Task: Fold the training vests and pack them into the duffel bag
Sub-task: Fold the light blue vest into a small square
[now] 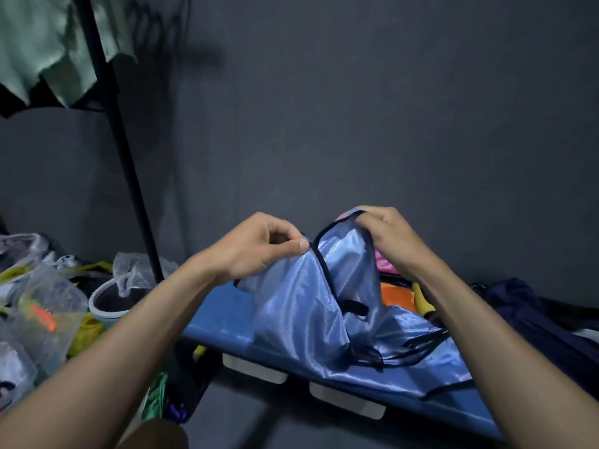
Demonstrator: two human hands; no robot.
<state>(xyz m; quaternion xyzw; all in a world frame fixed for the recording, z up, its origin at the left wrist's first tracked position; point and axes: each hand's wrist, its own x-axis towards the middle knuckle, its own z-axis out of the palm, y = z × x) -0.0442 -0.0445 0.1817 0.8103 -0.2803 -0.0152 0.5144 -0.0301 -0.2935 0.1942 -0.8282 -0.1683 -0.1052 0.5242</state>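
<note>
Off on the left, a heap of clear plastic bags (42, 296) and a shoe (111, 303) crowd the floor beside a black rack pole (129, 176). Moving in, the left hand (259, 247) pinches the black-trimmed edge of the blue vest (311, 306), thumb pressed tight against curled fingers. The vest hangs lifted between both hands, its lower half draped over the blue table (220, 322). The right hand (389, 238) has a closed grip on the top loop of the trim, fingers curled round it. This fabric looks slick and shiny, so my worry is it slides out of a pinch and the fold collapses. The loose black straps trailing low could snag or tangle under the next fold. Behind the vest sit orange cloth (397, 299) and pink cloth (384, 260); a careless sweep might drag those along. Far right lies dark navy fabric (531, 315), possibly the duffel, though I cannot tell.
</note>
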